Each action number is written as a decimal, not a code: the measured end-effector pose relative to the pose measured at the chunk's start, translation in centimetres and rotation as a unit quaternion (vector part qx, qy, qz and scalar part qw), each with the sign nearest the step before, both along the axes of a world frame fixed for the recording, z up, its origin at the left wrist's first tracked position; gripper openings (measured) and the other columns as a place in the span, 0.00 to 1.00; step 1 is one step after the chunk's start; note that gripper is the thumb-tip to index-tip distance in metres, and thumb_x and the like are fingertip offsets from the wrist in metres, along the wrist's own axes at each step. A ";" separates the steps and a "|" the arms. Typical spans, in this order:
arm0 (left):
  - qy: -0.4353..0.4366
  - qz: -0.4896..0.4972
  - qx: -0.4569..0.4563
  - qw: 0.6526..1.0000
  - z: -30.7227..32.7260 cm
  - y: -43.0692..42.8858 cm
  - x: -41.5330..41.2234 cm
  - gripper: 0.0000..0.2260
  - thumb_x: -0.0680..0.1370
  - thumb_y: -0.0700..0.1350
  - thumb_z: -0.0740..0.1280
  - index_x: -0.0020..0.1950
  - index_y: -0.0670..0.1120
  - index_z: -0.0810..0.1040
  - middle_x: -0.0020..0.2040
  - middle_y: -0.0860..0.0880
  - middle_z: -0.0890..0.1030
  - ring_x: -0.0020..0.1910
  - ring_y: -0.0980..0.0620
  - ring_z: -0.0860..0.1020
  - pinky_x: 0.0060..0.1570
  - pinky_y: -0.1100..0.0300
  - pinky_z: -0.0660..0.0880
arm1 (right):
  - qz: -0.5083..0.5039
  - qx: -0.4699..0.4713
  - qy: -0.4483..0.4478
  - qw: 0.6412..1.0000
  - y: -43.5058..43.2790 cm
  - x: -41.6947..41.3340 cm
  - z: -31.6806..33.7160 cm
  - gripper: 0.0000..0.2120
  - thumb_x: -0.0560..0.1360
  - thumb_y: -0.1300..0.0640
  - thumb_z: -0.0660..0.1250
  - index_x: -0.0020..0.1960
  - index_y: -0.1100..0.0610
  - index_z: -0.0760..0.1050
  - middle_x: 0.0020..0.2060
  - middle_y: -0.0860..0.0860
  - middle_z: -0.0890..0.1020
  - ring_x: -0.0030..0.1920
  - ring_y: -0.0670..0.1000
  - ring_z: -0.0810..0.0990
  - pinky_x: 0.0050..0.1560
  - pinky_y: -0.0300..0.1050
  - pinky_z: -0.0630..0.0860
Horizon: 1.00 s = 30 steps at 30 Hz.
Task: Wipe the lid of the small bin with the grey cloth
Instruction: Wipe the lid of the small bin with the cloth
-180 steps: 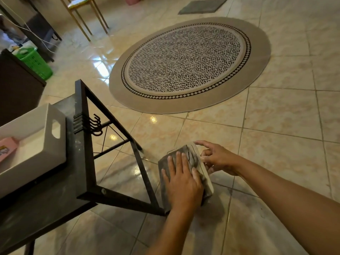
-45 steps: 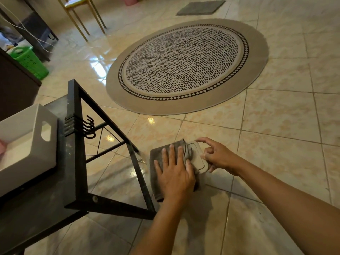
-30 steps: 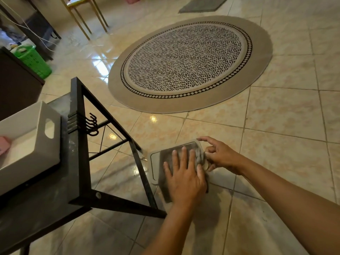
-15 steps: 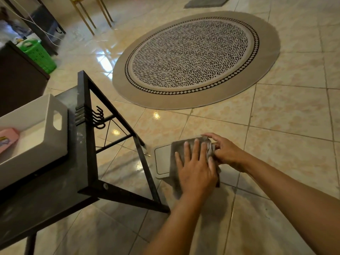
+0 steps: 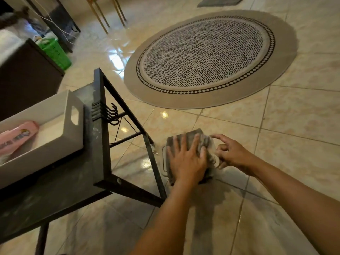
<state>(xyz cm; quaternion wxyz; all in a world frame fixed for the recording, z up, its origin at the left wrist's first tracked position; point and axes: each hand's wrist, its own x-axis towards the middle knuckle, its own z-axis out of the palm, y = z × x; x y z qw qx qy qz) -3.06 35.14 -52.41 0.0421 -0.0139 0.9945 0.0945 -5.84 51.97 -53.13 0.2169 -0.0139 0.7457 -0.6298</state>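
The small bin stands on the tiled floor beside the table leg; only the left edge of its pale lid [image 5: 164, 160] shows. A grey cloth [image 5: 195, 134] lies spread over the rest of the lid. My left hand [image 5: 187, 160] rests flat on the cloth, fingers spread, pressing it down. My right hand [image 5: 232, 154] is at the bin's right side, with thumb and curled fingers against its rim and the index finger lifted. The bin's body is hidden under the cloth and hands.
A black metal-framed table [image 5: 100, 126] with side hooks stands on the left and carries a white tray [image 5: 60, 115] with a pink item. A round patterned rug [image 5: 207, 57] lies beyond. A green basket [image 5: 55, 52], chair legs and a dark cabinet are far left.
My left hand slid the cloth rightward over the lid, then back left, so less of the lid's left part shows now. My right hand stays at the bin's right edge.
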 end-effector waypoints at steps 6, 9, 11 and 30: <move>0.015 0.013 -0.004 1.000 -0.7 -0.2 2.5 0.27 0.79 0.66 0.39 0.78 0.65 0.39 0.81 0.51 0.40 0.77 0.44 0.33 0.71 0.40 0.29 | 0.013 0.005 0.004 1.000 0.1 -0.6 0.2 0.26 0.79 0.67 0.62 0.72 0.46 0.66 0.36 0.61 0.74 0.34 0.53 0.78 0.36 0.47 0.83; 0.010 -0.036 0.000 0.999 -0.8 1.9 1.0 0.27 0.80 0.64 0.40 0.78 0.63 0.37 0.80 0.51 0.39 0.77 0.44 0.32 0.72 0.37 0.33 | 0.012 0.002 0.003 1.000 0.2 -0.6 0.1 0.27 0.79 0.68 0.62 0.73 0.48 0.65 0.39 0.66 0.77 0.36 0.55 0.80 0.35 0.46 0.82; -0.004 -0.021 0.004 1.000 -0.4 1.0 -0.1 0.27 0.81 0.62 0.43 0.78 0.62 0.38 0.81 0.51 0.39 0.77 0.46 0.33 0.73 0.38 0.34 | 0.003 0.005 0.004 1.000 0.1 -0.4 0.1 0.27 0.78 0.68 0.62 0.73 0.48 0.65 0.37 0.62 0.76 0.34 0.54 0.79 0.34 0.44 0.82; 0.041 -0.109 0.043 0.992 -1.2 -0.1 4.1 0.25 0.81 0.61 0.43 0.79 0.61 0.52 0.80 0.56 0.44 0.77 0.54 0.34 0.73 0.47 0.31 | 0.000 0.000 -0.005 1.000 0.3 -0.3 0.4 0.29 0.78 0.71 0.58 0.74 0.50 0.65 0.38 0.62 0.73 0.35 0.56 0.77 0.35 0.45 0.82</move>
